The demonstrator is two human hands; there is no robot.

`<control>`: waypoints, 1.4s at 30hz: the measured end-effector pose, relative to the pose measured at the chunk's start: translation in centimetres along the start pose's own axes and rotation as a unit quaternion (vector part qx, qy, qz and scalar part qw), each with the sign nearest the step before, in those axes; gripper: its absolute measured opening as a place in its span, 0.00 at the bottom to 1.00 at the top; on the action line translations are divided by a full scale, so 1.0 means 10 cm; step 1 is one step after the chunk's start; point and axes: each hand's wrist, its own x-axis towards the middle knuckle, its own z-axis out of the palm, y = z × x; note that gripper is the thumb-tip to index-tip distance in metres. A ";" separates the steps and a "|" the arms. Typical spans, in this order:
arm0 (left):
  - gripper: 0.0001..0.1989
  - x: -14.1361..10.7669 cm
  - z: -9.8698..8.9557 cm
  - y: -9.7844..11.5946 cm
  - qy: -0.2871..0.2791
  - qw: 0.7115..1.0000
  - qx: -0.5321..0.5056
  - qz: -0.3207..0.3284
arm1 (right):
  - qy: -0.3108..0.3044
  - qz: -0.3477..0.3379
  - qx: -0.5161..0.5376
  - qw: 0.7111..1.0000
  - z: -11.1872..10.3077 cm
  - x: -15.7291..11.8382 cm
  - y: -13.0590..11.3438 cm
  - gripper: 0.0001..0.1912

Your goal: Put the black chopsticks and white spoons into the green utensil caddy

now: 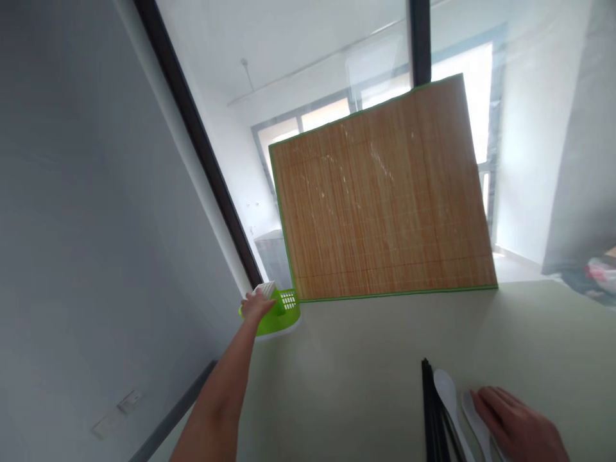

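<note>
My left hand (256, 304) reaches far forward to a bright green utensil holder (281, 325) with a white base and a slotted side. The fingers and thumb are closed around its white-topped part (267, 288). Close to me on the right, my right hand (522, 425) has its fingers curled over a white spoon (474, 416), whose edge and handle partly show. Left of it lie another white spoon (446, 387) and a bundle of black chopsticks (432, 410). Their lower ends run out of view.
All this rests on a pale tabletop (356, 378). A bamboo mat (385, 199) with green edging stands upright at the back against a glass partition (308, 58). A grey wall (96, 224) borders the left side, with a socket plate (129, 402) low down.
</note>
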 end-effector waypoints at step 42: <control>0.30 -2.49 0.30 2.71 0.103 0.944 -0.164 0.267 | -0.006 0.025 0.034 0.999 -0.10 0.10 -0.12 0.19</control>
